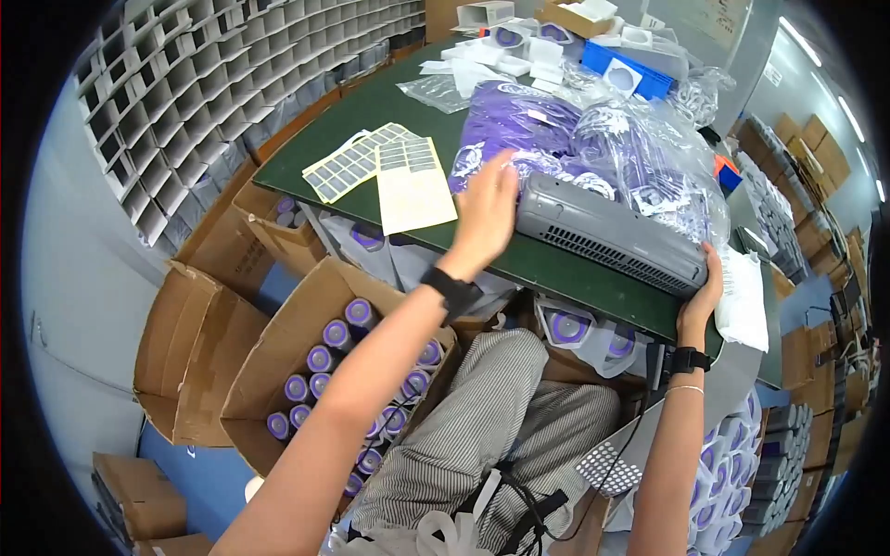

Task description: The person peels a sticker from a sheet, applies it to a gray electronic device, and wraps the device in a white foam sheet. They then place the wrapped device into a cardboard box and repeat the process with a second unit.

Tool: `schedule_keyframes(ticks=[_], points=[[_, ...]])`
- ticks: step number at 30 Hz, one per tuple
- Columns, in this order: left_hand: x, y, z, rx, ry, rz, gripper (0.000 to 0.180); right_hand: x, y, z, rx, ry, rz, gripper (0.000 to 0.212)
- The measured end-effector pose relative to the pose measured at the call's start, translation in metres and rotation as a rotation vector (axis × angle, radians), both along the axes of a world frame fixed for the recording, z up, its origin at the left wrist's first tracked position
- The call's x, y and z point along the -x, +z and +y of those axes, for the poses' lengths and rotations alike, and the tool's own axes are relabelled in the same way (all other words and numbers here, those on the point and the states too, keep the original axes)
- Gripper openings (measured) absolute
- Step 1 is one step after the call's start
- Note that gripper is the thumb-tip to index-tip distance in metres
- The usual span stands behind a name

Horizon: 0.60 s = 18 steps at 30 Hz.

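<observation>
Just right of frame center, the right hand (702,292) grips a gray vented housing (612,232), the left hand (484,215) loosely spread alongside.

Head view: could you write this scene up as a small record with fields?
Grey unit: long, slotted, near the front edge of the green table
Left hand: open, beside the unit's left end; contact unclear
Right hand: holding its right end
Behind unit: purple bags
Left on table: label sheets
Lower left: open carton of purple-topped cylinders
Table's far end: blue bin
</observation>
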<state>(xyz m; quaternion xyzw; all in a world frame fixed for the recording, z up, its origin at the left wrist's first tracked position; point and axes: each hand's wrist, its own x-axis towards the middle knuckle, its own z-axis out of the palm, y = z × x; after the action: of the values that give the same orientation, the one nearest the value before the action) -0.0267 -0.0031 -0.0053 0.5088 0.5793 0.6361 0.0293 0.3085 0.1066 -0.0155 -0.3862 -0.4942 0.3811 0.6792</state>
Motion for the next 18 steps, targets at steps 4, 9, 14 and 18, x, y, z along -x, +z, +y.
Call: schedule_keyframes(ticks=[4, 9, 14, 18], points=[[0.109, 0.020, -0.033, 0.141, 0.191, 0.190, 0.025, -0.007, -0.001, -0.002, -0.051, -0.147, -0.084, 0.035], [0.200, -0.019, -0.049, 0.380, 0.309, 0.656, 0.047, -0.002, 0.003, -0.011, -0.080, -0.449, -0.272, 0.034], [0.181, -0.011, -0.057, 0.601, 0.134, 0.692, 0.063, 0.031, 0.027, -0.057, -0.644, -0.871, -0.538, 0.023], [0.189, -0.011, -0.057, 0.601, 0.084, 0.703, 0.064, 0.159, 0.068, -0.113, -0.639, -0.353, -0.514, 0.011]])
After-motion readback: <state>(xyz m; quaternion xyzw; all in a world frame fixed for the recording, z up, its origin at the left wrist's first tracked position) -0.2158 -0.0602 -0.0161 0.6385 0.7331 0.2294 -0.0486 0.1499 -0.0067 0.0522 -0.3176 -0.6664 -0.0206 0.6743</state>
